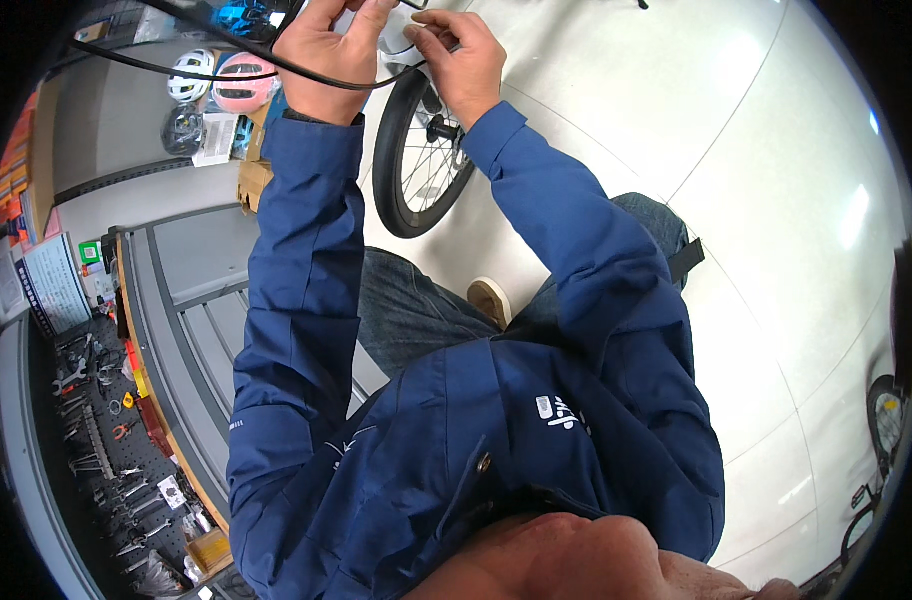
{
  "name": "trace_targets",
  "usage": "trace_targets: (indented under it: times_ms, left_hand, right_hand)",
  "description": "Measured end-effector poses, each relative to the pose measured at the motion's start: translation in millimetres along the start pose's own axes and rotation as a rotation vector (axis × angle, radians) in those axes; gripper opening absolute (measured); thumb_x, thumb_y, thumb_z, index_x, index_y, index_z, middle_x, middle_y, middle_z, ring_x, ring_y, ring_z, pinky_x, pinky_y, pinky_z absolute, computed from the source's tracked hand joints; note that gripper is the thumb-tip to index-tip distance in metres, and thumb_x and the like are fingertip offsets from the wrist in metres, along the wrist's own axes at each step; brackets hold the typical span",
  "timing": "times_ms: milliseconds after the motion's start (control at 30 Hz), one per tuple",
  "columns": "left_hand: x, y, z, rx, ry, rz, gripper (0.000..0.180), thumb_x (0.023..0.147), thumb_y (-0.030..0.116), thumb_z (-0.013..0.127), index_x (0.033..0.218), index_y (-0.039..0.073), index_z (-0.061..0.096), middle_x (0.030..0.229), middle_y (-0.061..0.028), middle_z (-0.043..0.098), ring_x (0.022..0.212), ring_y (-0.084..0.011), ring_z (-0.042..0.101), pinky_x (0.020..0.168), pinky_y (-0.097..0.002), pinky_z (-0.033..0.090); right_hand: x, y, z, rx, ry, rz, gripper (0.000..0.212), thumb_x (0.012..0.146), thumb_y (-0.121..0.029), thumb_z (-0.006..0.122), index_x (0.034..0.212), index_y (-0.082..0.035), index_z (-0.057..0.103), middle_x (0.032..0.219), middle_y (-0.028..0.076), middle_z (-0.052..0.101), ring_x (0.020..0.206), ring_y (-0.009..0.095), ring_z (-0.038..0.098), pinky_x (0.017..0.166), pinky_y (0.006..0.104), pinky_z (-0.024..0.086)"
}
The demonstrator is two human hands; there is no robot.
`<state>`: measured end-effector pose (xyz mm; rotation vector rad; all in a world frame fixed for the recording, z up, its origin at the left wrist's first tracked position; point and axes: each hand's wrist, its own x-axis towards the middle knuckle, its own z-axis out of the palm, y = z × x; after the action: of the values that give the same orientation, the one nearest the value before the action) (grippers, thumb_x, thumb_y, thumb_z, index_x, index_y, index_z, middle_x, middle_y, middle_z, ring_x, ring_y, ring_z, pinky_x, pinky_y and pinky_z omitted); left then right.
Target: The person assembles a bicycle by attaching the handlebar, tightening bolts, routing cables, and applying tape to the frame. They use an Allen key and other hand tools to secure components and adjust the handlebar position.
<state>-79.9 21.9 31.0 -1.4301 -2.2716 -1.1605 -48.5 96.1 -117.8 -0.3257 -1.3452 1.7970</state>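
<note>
My left hand (pixel 328 55) is at the top edge, its fingers closed in a pinch around something cut off by the frame. Close beside it, my right hand (pixel 462 62) has thumb and forefinger pressed together; what they hold is too small to make out. A thin black cable (pixel 321 79) sweeps in from the upper left, crosses in front of my left hand and curves up to the fingers of my right. Below the hands stands a bicycle wheel (pixel 388 175) with a black tyre, spokes and a hub. A pale grey part shows between the hands.
Left of me stands a grey cabinet (pixel 201 255), with a pegboard of hand tools (pixel 96 430) beyond it. White and pink helmets (pixel 244 85) and cardboard boxes (pixel 254 185) sit at the upper left. Another bicycle wheel (pixel 884 420) shows at the far right, over pale floor tiles (pixel 756 250).
</note>
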Motion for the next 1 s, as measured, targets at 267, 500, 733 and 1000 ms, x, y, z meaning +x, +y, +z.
trace_targets:
  times_ms: [267, 500, 733, 1000]
  left_hand:
    - [2.7, -1.6, 13.3, -0.160, -0.019, -0.089, 0.015, 0.099, 0.004, 0.069, 0.112, -0.003, 0.069, 0.097, -0.0035, 0.070, 0.092, -0.0087, 0.063, 0.082, -0.0230, 0.051]
    - [0.3, -7.8, 9.2, -0.098, -0.013, -0.114, 0.014, 0.098, 0.005, 0.070, 0.110, -0.003, 0.070, 0.094, -0.0023, 0.070, 0.087, -0.0067, 0.061, 0.078, -0.0217, 0.049]
    - [-35.2, -38.9, 10.6, -0.005, 0.133, -0.120, 0.053, 0.076, 0.021, 0.094, 0.109, -0.001, 0.059, 0.090, -0.0082, 0.067, 0.081, -0.0135, 0.064, 0.073, -0.0264, 0.053]
    - [-42.3, -48.8, 30.5, 0.467, 0.277, -0.103, 0.082, 0.071, 0.041, 0.092, 0.127, -0.002, 0.052, 0.124, -0.0208, 0.061, 0.110, -0.0370, 0.066, 0.091, -0.0436, 0.055]
  right_hand:
    - [-14.7, -4.5, -2.2, -0.445, 0.028, -0.396, 0.037, 0.090, -0.006, 0.071, 0.127, -0.013, 0.070, 0.096, 0.009, 0.069, 0.087, 0.025, 0.068, 0.078, 0.0359, 0.055]
    - [-2.5, 15.6, -10.9, -0.427, -0.016, -0.278, 0.030, 0.095, -0.018, 0.066, 0.125, -0.012, 0.072, 0.100, 0.010, 0.072, 0.088, 0.028, 0.069, 0.081, 0.0356, 0.056]
    - [6.6, 21.8, -2.5, -0.028, -0.047, 0.015, 0.034, 0.100, -0.024, 0.067, 0.121, 0.002, 0.066, 0.110, 0.014, 0.075, 0.101, 0.020, 0.072, 0.089, 0.0324, 0.056]
    - [19.7, 26.1, -8.6, 0.135, -0.074, 0.090, 0.038, 0.097, -0.019, 0.072, 0.130, -0.005, 0.062, 0.115, 0.010, 0.074, 0.101, 0.023, 0.072, 0.087, 0.0347, 0.057]
